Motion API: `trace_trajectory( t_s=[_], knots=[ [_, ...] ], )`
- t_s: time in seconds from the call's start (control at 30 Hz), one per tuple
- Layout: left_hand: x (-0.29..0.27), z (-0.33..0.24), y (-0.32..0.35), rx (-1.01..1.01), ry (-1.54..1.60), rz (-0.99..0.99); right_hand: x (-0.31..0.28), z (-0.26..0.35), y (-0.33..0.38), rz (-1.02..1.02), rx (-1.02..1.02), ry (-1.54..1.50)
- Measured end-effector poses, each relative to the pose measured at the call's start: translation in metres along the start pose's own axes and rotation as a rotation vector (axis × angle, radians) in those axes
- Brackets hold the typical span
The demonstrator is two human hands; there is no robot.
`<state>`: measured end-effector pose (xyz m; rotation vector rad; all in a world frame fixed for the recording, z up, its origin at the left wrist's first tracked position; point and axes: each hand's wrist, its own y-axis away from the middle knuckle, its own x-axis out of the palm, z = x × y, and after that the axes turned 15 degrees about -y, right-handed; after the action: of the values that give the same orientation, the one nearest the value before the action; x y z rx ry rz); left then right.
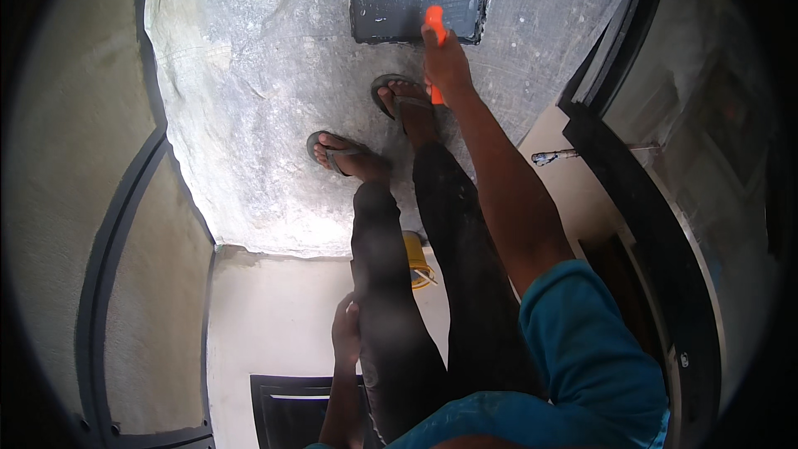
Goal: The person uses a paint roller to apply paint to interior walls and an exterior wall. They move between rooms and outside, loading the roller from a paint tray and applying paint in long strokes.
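Observation:
My right hand (pixel 449 66) is closed round an orange handle (pixel 434 15), like that of a paint roller. It is held at the near edge of a paint tray (pixel 359 21) with dark grey paint in it. No roller head can be made out. My left hand (pixel 345 333) is down against my left trouser leg (pixel 382 283). Its thumb side shows, but most of its fingers are hidden. My sandalled feet (pixel 353 162) stand just short of the tray, on a pale grey, paint-spotted sheet (pixel 249 91).
A yellow bucket (pixel 414 248) stands behind my feet, partly hidden by my legs. On the right, a slim tool with a pale tip (pixel 549 156) lies near a dark frame (pixel 615 158). Dark trim (pixel 125 208) borders the wall panels on the left. A black framed object (pixel 274 416) is at the lower left.

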<state>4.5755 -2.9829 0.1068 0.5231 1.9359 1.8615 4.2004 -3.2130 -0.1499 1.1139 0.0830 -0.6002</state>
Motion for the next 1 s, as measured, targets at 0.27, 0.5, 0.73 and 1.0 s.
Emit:
trace_trajectory(
  t_s=[0.27, 0.5, 0.73, 1.0],
  knots=[
    [0.003, -0.027, 0.019, -0.151, -0.139, 0.001, -0.014, -0.045, 0.055, 0.052, 0.167, 0.028],
    [0.015, -0.030, 0.022, 0.013, -0.349, -0.022, 0.003, 0.012, -0.004, -0.006, -0.015, -0.022],
    [0.011, -0.037, 0.016, 0.045, -0.387, -0.044, -0.010, -0.028, 0.055, 0.055, 0.245, -0.012],
    [0.009, -0.022, 0.001, 0.030, -0.376, -0.079, 0.000, 0.022, 0.023, -0.067, 0.010, 0.033]
  ],
)
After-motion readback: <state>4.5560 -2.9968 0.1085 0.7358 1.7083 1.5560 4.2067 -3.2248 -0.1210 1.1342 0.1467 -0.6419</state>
